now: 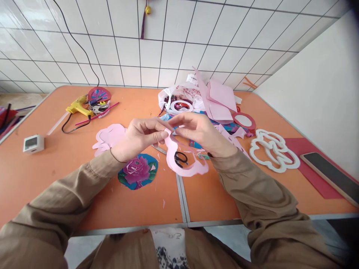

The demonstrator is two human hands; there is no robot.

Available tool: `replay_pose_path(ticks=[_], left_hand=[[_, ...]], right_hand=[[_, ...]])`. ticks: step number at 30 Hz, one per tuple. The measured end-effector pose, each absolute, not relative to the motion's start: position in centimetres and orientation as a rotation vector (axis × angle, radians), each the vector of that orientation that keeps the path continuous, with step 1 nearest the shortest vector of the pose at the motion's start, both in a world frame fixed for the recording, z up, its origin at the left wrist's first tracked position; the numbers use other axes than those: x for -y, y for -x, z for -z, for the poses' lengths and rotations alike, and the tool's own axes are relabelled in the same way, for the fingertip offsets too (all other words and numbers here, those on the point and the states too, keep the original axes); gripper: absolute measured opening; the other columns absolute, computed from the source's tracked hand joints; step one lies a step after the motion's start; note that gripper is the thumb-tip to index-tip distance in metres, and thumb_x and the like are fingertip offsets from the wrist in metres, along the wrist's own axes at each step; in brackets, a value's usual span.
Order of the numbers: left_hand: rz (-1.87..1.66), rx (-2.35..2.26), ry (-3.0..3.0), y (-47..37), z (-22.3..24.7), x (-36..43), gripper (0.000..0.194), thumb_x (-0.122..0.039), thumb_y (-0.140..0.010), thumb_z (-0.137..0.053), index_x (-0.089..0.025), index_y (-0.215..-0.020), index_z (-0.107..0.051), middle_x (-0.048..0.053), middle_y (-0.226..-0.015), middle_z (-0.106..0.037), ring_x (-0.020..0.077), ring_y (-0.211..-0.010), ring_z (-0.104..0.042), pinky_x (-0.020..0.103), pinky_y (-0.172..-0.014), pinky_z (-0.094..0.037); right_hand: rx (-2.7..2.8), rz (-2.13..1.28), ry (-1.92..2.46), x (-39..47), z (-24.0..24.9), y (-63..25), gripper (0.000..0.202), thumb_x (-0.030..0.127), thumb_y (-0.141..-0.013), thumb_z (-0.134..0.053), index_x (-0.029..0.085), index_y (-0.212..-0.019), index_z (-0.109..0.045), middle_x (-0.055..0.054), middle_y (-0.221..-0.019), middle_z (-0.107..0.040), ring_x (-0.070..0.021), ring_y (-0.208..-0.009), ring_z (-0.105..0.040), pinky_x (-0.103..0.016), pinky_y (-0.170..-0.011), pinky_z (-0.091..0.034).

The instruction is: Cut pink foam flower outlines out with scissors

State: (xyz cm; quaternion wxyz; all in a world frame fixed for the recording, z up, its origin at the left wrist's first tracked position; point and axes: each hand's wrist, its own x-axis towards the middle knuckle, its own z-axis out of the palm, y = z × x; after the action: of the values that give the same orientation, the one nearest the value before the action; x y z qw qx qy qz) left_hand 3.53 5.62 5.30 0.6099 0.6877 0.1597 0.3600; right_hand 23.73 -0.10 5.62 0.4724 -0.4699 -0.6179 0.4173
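Note:
In front of me both hands meet over the table, pinching a curved pink cut-out strip (183, 171) that hangs down in a loop. My left hand (143, 135) grips its upper end between thumb and fingers. My right hand (198, 131) is closed at the same end, its fingertips nearly touching the left ones. Below the strip lie scissors (182, 157), their black handle loops showing through the loop and the blades partly hidden. To the left are a rounded floral fabric piece (137, 172) with small pink scraps on it and some pink cloud-like cut-outs (110, 136).
A yellow glue gun (79, 106) and a small white device (33, 144) sit at left. At the back stand a plastic bag (182, 93) and folded pink sheets (220, 97). White cloud-shaped frames (274, 151), a red sheet (316, 179) and a phone-like dark slab (331, 173) lie right.

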Motion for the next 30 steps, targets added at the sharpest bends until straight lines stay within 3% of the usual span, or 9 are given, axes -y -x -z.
replay_pose_path(ticks=[4, 14, 18, 21, 24, 27, 30], left_hand=[[-0.923, -0.408, -1.767, -3.5, -5.5, -5.4, 0.022, -0.034, -0.082, -0.079, -0.014, -0.076, -0.076, 0.009, -0.091, -0.076, 0.0115, -0.064, -0.067, 0.022, -0.053, -0.052], [-1.216, -0.469, -2.023, -3.6, -4.7, -5.0, 0.015, -0.023, -0.091, -0.066, -0.016, -0.081, -0.076, 0.008, -0.096, -0.077, 0.0091, -0.062, -0.065, 0.022, -0.055, -0.055], [-1.442, -0.504, -2.186, -3.3, -4.4, -5.2, 0.014, -0.02, -0.093, -0.064, -0.02, -0.088, -0.076, 0.006, -0.101, -0.077, 0.0105, -0.067, -0.068, 0.023, -0.06, -0.058], [-1.758, -0.526, -2.356, -3.1, -4.1, -5.6, 0.013, -0.016, -0.09, -0.065, -0.022, -0.092, -0.077, 0.004, -0.102, -0.078, 0.0144, -0.078, -0.071, 0.028, -0.071, -0.061], [-1.915, -0.517, -2.472, -2.8, -3.9, -5.9, 0.016, -0.016, -0.089, -0.065, -0.025, -0.093, -0.077, 0.003, -0.101, -0.079, 0.0181, -0.086, -0.073, 0.031, -0.078, -0.062], [-1.829, -0.458, -2.481, -2.5, -3.9, -5.7, 0.018, -0.018, -0.09, -0.063, -0.028, -0.094, -0.077, 0.004, -0.101, -0.079, 0.0191, -0.087, -0.074, 0.031, -0.078, -0.062], [-1.554, -0.329, -2.445, -2.1, -4.1, -5.3, 0.018, -0.02, -0.091, -0.062, -0.028, -0.092, -0.078, 0.005, -0.1, -0.079, 0.0199, -0.084, -0.075, 0.03, -0.077, -0.062]], right_hand=[[1.64, -0.604, 1.149, 1.4, -7.1, -23.4, 0.004, 0.021, -0.082, -0.069, 0.023, -0.082, -0.072, -0.002, -0.092, -0.074, -0.0198, -0.095, -0.069, -0.039, -0.087, -0.055], [1.794, -0.02, 1.156, 3.2, -6.8, -20.7, 0.006, 0.02, -0.088, -0.068, 0.025, -0.088, -0.071, -0.004, -0.084, -0.071, -0.0222, -0.085, -0.063, -0.041, -0.077, -0.054], [1.591, -0.276, 1.275, 3.8, -7.2, -20.6, 0.004, 0.024, -0.088, -0.07, 0.028, -0.088, -0.072, -0.003, -0.081, -0.07, -0.0208, -0.077, -0.064, -0.037, -0.066, -0.052], [1.456, -0.75, 1.247, 4.4, -7.7, -20.5, 0.009, 0.028, -0.089, -0.068, 0.024, -0.081, -0.071, -0.002, -0.074, -0.07, -0.0148, -0.057, -0.062, -0.031, -0.052, -0.048], [1.415, -1.241, 1.127, 4.3, -7.3, -20.2, 0.02, 0.036, -0.091, -0.066, 0.02, -0.08, -0.072, -0.004, -0.08, -0.074, -0.0136, -0.058, -0.067, -0.026, -0.049, -0.045], [1.326, -1.442, 0.986, 3.8, -6.4, -19.6, 0.026, 0.044, -0.089, -0.07, 0.018, -0.087, -0.073, -0.006, -0.088, -0.076, -0.0143, -0.067, -0.072, -0.023, -0.052, -0.047], [1.199, -1.498, 0.925, 3.3, -6.0, -19.4, 0.034, 0.052, -0.083, -0.074, 0.018, -0.086, -0.073, -0.005, -0.08, -0.074, -0.0131, -0.064, -0.068, -0.022, -0.051, -0.046]])
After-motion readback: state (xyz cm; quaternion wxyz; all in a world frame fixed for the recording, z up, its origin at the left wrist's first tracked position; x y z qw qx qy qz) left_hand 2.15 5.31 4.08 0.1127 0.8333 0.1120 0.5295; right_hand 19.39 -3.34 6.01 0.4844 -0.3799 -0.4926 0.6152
